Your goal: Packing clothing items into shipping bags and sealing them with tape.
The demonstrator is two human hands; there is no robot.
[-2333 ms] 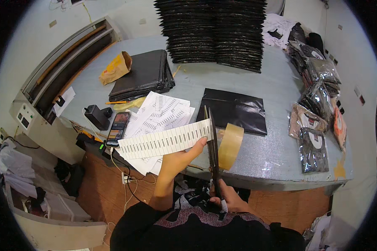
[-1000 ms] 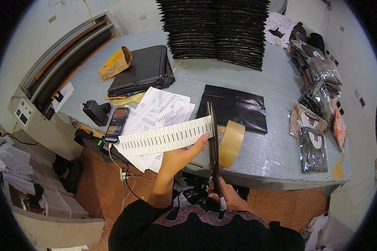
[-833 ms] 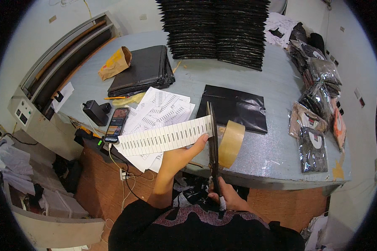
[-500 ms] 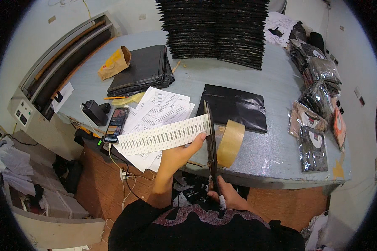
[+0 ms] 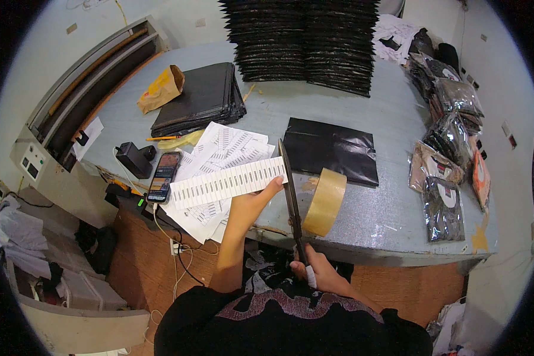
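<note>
Strip (image 5: pixel 219 185): white, with a row of small dark printed marks, held aslant to the left of the tape (image 5: pixel 325 203), above the sheets (image 5: pixel 234 142).
Machine (image 5: pixel 32 163): long and grey, well to the left of the tape, beside the table (image 5: pixel 391 234).
Block (image 5: pixel 133 159): black, left of the tape, with a pale cable by it.
Paper bag (image 5: pixel 162 91): brown and yellow, left of and beyond the tape, against the black pile (image 5: pixel 203 98).
Phone (image 5: pixel 164 177): screen lit, left of the tape, a cable at its near end.
Left hand (image 5: pixel 249 207): left of the tape, gripping the strip near its right end, thumb on top.
Scissors (image 5: pixel 291 196): just left of the tape, blades pointing away from the person and meeting the strip's right end; I can't make out whether paper lies between them.
Tall stack (image 5: pixel 302 47): black, in two columns, well beyond the tape.
Right hand (image 5: pixel 320 272): on the near side of the tape, closed around the scissors' handles, some white showing there.
Black sheet (image 5: pixel 331 151): shiny, flat, just beyond the tape.
Packs (image 5: pixel 444 207): clear-wrapped cloth, heaped well to the right of the tape.
</note>
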